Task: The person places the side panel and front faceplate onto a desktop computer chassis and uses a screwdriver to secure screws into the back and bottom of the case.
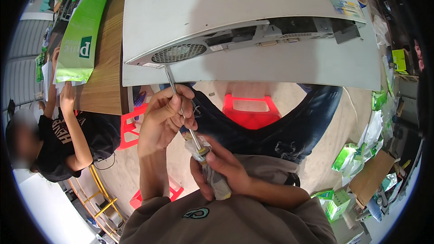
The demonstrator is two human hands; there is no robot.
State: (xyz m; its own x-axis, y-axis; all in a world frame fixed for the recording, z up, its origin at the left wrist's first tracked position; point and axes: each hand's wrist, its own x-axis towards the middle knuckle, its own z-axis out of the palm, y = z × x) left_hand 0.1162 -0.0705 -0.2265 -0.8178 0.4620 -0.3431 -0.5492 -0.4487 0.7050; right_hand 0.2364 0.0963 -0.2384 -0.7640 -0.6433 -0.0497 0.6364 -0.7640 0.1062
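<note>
A long screwdriver [195, 139] slants up from my lap to a computer case [244, 39] lying on its side. My right hand [222, 171] is wrapped round its handle, which looks covered in clear plastic or tape. Higher up, my left hand [169, 113] pinches the metal shaft between thumb and fingers. The shaft's tip meets the lower left corner of the case's back panel, just below the round fan grille [179, 53]. Whether a screw sits under the tip is too small to see. Grey ports and slots run along the panel to the right.
The case stands on a white table [289, 70]. A wooden table [105, 58] with a green package [81, 40] adjoins at left, where another person [68, 140] sits. A red stool [251, 113] is under the table's edge. Green boxes [338, 204] and cardboard [373, 176] lie at right.
</note>
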